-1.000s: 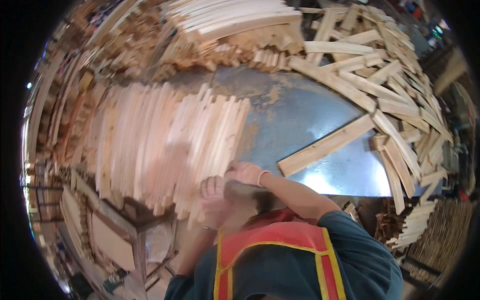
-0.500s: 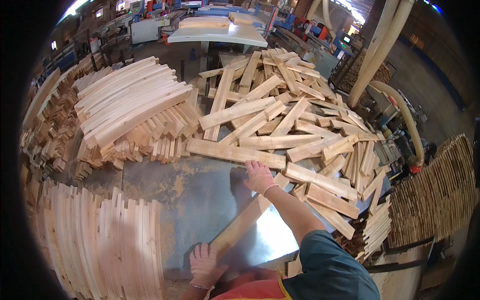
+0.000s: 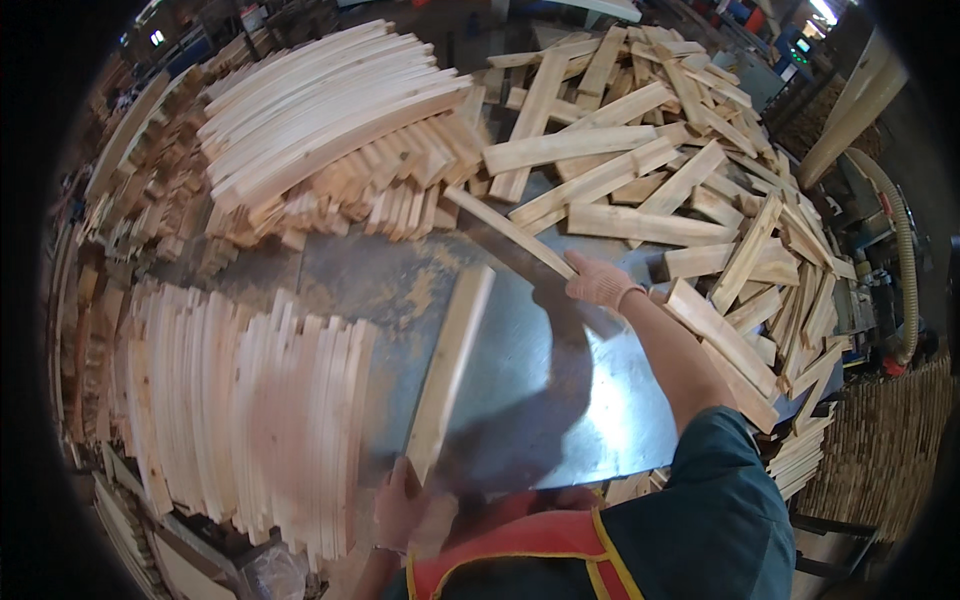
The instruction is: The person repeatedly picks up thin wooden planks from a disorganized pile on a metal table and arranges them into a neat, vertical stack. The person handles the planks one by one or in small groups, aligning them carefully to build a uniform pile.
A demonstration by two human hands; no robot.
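Note:
My left hand (image 3: 400, 508), in a knitted work glove, is closed on the near end of a pale wooden board (image 3: 452, 365). This board slants up and away from me beside a row of boards. Farther off, my gloved right hand (image 3: 603, 284) grips the right end of a second wooden board (image 3: 508, 231), seen along its narrow edge. That board's far-left end reaches the tiered stack. Behind and around my right hand spreads a loose heap of similar boards (image 3: 650, 225).
A row of boards (image 3: 240, 400) lines the left side of the grey metal tabletop (image 3: 530, 410). A tiered stack (image 3: 330, 120) rises at the far left. Sawdust (image 3: 425, 290) lies mid-table. On the right are a ribbed hose (image 3: 905, 270) and more stacked wood (image 3: 890, 440).
My right hand has taken hold of a board from the heap's near edge and tilted it. My left hand's board has swung more upright, toward the row at left. The view has shifted.

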